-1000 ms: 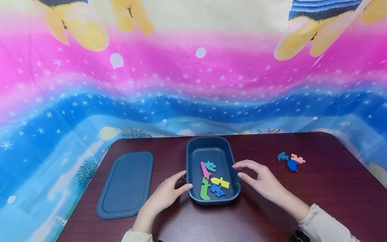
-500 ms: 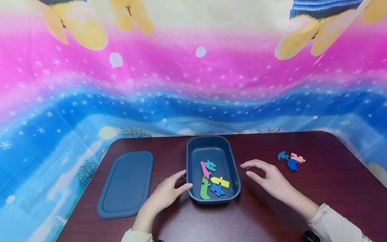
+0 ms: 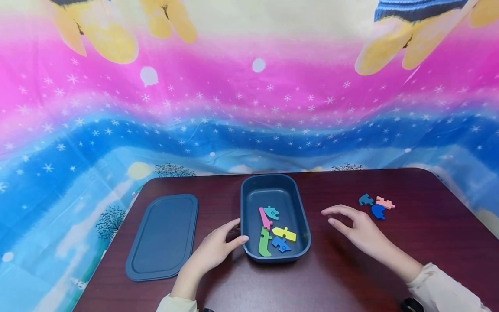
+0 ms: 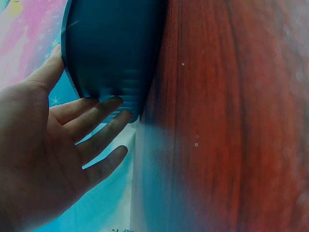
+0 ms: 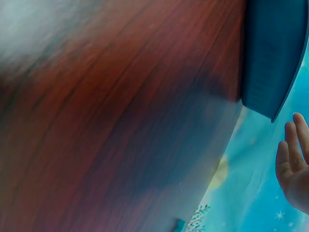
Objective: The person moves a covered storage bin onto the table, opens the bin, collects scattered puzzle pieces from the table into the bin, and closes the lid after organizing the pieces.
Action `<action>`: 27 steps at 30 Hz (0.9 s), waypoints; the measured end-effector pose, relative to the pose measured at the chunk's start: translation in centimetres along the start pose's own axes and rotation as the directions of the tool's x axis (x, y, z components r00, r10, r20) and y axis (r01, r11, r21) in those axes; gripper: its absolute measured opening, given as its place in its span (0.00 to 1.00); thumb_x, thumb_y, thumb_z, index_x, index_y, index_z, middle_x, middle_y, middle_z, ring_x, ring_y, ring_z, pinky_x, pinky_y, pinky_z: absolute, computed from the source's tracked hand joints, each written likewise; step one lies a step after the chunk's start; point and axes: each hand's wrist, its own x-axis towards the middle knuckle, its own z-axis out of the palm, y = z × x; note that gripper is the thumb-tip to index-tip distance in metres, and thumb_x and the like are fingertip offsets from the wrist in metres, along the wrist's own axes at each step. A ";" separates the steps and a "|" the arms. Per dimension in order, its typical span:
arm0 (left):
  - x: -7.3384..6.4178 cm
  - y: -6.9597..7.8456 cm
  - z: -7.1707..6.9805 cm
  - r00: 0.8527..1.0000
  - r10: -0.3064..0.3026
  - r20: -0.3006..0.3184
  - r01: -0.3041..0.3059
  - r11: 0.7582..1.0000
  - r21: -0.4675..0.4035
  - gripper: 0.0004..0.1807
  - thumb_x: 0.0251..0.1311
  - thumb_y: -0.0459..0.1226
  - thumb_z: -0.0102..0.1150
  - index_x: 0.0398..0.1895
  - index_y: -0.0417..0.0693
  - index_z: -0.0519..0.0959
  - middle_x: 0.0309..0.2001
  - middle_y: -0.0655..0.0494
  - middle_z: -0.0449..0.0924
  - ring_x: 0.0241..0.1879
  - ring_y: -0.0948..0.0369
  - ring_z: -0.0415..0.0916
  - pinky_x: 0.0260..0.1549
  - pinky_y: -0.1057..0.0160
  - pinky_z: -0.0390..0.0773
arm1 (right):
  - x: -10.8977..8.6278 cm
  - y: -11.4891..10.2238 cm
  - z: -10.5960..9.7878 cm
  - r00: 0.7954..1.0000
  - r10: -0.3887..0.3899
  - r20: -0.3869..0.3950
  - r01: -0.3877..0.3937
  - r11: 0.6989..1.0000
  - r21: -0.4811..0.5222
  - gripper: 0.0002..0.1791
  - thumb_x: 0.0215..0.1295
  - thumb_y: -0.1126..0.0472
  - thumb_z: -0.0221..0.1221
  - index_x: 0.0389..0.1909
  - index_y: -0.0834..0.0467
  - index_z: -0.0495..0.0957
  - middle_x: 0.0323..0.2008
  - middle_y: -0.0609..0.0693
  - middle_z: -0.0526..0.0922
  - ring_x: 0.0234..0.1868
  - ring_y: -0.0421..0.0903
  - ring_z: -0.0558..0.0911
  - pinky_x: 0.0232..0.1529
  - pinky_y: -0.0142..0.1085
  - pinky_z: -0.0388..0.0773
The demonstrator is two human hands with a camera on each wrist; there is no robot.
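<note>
"Tabletop (image 3: pixel 249 288), glossy red-brown wood: what's on it?"

"Lidless, rounded-oblong, blue-grey container (image 3: pixel 289 216), long axis running away from the person; the left hand (image 3: pixel 215 250) touches its side, fingers spread."

"Right hand (image 3: pixel 360 229)?"

"Nearer three flat jigsaw pieces (image 3: pixel 377 212), teal, pink and blue, beyond it rightward; thumb and fingers apart, empty."

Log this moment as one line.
left hand: touching box | right hand: empty, beside box | five puzzle pieces: in box | three puzzle pieces: on table | lid: off, on table

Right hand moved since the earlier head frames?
Yes: judged against the unmoved container, the right hand has moved rightward, away from its rim, toward the three loose puzzle pieces.
</note>
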 end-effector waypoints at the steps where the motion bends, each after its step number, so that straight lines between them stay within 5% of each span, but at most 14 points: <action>1: 0.0 0.0 0.0 1.000 -0.001 0.000 0.001 1.000 0.000 0.37 0.65 0.58 0.58 0.73 0.54 0.66 0.66 0.51 0.72 0.64 0.50 0.71 0.59 0.41 0.70 | -0.1 0.1 -0.1 1.000 0.003 0.000 -0.003 1.000 -0.009 0.13 0.71 0.58 0.60 0.54 0.47 0.82 0.52 0.43 0.83 0.55 0.46 0.79 0.53 0.56 0.75; 27: -0.1 0.0 0.0 1.000 0.008 0.006 -0.008 1.000 -0.004 0.37 0.65 0.58 0.57 0.73 0.54 0.66 0.65 0.51 0.73 0.63 0.50 0.72 0.58 0.41 0.71 | -2.6 3.5 -2.8 0.994 0.096 -0.056 -0.101 0.990 -0.097 0.12 0.70 0.56 0.61 0.52 0.43 0.83 0.50 0.43 0.84 0.50 0.20 0.71 0.47 0.33 0.75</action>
